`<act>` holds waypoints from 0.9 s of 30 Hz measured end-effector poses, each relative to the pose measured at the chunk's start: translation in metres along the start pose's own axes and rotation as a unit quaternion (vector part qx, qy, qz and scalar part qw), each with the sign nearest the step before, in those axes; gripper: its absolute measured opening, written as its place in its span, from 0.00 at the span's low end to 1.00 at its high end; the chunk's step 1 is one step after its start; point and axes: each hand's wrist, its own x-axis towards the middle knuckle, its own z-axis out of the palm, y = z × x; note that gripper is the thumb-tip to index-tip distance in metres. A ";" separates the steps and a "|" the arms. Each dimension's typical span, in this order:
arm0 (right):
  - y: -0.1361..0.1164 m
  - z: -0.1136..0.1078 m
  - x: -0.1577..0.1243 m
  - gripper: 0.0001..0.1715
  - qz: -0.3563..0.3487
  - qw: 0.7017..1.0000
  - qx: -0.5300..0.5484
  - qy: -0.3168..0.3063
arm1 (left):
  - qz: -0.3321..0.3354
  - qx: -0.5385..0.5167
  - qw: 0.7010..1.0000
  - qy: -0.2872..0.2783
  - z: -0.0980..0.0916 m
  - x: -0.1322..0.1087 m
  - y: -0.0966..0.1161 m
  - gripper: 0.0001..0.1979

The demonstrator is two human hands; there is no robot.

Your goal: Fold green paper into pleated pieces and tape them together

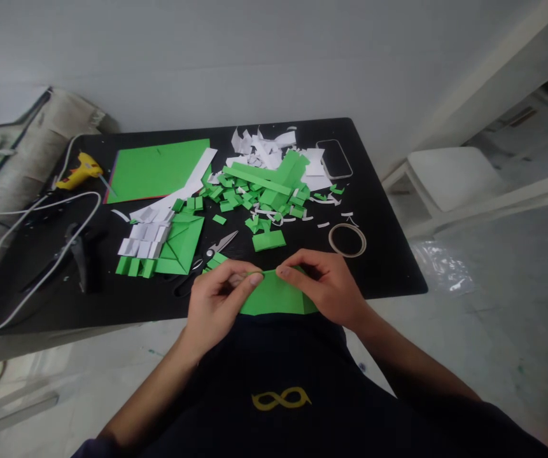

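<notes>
A creased sheet of green paper (276, 296) is held at the front edge of the black table (388, 277). My left hand (221, 292) pinches its far edge left of the middle. Closed on the same edge, a little to the right, is my right hand (324, 283). The scissors (211, 252) lie partly spread just beyond my left hand, their handles partly hidden. A small folded green piece (268, 240) rests beyond the held paper. Farther back is a heap of green paper scraps (264, 187) mixed with white paper pieces (259, 149).
At left are folded white strips (144, 235), a folded green paper (182, 238), green sheets (159, 168), a yellow glue gun (83, 170) with a looping white cord, and a black tool (79, 254). A tape ring (347, 240) and phone-shaped frame (335, 159) lie at right.
</notes>
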 end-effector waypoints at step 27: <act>0.011 -0.011 0.002 0.08 0.053 0.998 0.044 -0.006 | -0.024 0.020 0.999 -0.034 -0.003 0.008 0.003 0.07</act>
